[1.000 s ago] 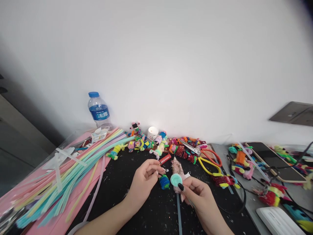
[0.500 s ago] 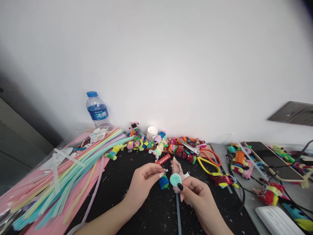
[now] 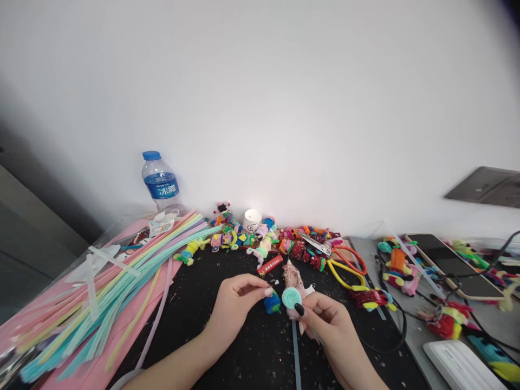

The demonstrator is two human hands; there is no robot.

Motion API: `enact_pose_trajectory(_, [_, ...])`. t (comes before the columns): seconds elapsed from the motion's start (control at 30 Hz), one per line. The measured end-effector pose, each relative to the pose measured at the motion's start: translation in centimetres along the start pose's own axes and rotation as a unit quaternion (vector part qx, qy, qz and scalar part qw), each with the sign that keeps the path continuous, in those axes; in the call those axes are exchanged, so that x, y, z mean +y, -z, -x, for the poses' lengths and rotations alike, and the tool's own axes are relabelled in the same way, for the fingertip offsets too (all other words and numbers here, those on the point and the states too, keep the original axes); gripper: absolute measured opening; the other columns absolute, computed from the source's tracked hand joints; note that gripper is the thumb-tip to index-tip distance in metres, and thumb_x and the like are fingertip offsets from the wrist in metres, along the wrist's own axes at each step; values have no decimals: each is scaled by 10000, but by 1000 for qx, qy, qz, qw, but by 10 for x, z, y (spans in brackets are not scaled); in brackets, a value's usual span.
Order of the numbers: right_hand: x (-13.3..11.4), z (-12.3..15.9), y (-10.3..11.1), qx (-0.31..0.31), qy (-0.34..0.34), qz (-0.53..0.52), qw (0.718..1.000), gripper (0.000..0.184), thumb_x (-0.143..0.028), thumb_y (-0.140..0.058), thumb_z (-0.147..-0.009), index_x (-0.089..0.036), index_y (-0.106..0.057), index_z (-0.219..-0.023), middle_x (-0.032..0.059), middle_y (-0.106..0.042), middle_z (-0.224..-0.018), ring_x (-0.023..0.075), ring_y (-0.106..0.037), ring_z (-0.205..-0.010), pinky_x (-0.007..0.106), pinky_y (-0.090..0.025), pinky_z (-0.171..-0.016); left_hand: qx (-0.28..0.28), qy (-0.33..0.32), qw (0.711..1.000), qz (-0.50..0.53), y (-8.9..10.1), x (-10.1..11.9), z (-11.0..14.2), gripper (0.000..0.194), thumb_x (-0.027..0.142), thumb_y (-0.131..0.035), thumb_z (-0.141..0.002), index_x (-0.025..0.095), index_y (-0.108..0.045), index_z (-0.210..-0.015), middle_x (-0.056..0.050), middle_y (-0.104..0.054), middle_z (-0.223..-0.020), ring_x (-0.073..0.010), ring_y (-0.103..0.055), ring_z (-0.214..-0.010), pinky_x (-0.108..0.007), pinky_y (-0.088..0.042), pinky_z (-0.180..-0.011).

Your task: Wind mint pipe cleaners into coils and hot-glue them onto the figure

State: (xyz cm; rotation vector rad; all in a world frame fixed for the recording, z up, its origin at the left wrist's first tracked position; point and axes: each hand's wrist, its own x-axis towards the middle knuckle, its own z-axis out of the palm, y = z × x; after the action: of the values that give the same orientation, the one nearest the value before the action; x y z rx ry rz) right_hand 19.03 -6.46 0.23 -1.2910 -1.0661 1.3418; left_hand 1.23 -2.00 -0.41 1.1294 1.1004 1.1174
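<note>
- The right hand (image 3: 335, 327) is pinching a mint-green disc (image 3: 291, 298) by its near right edge, between thumb and fingers, above the near middle of the black mat (image 3: 182, 325).
- The left hand (image 3: 233, 303) is keeping a narrow pinch, thumb against forefinger; whether anything small is sitting between them, I cannot tell.
- The disc is looking fuzzy, probably light, soft and grippy rather than slippery; its rim is offering the safest hold, since hard squeezing could be bending it.
- A blue-green coil (image 3: 272, 303) is lying between the hands, crowding the left fingertips.
- A pinkish tool (image 3: 293, 279), perhaps a glue gun, is lying behind the disc, its pale tip pointing far.
- A red strip (image 3: 271, 265) is resting just left of that tip.
- Scissors (image 3: 317, 245) are lying far right among fuzzy figures (image 3: 298, 252).
- Fuzzy stems (image 3: 134, 279) are spreading across the left; a bottle (image 3: 162, 185) is standing beyond them.
</note>
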Motion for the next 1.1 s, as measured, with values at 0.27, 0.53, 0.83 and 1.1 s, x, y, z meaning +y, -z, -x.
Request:
enact_pose_trajectory(0.27, [-1, 0, 0, -6, -4, -16, 1000, 289, -400, -726, -683, -139, -632, -601, -11, -567, -480, 55, -346, -411, 195, -211, -414, 23, 43, 995, 86, 3, -3, -5, 104, 240, -725, -650, 146, -682, -663, -12, -687, -618, -136, -616, -632, -227, -477, -631])
enact_pose_trajectory(0.53, [-1, 0, 0, -8, -10, -17, 1000, 285, -388, -719, -697, -131, -627, -614, -11, -563, -483, 53, -348, -418, 195, -203, -425, 17, 53, 992, 109, 3, -3, -4, 114, 228, -752, -622, 140, -689, -657, -15, -703, -648, -127, -619, -645, -222, -479, -649])
enact_pose_trajectory(0.83, [0, 0, 0, -13, -9, -16, 1000, 288, -385, -717, -701, -124, -624, -623, -19, -557, -475, 41, -333, -404, 185, -200, -412, -21, 89, 992, 91, 3, 2, -2, 171, 287, -696, -687, 123, -647, -696, -84, -716, -913, -173, -656, -783, -251, -480, -693])
enact_pose_trajectory(1.1, [1, 0, 0, -12, -9, -11, 1000, 295, -393, -716, -698, -123, -624, -621, -16, -562, -482, 43, -339, -408, 183, -209, -412, -63, 40, 993, 88, 1, 2, 1, 282, 382, -530, -819, 146, -517, -666, -23, -659, -729, -113, -598, -571, -216, -443, -540])
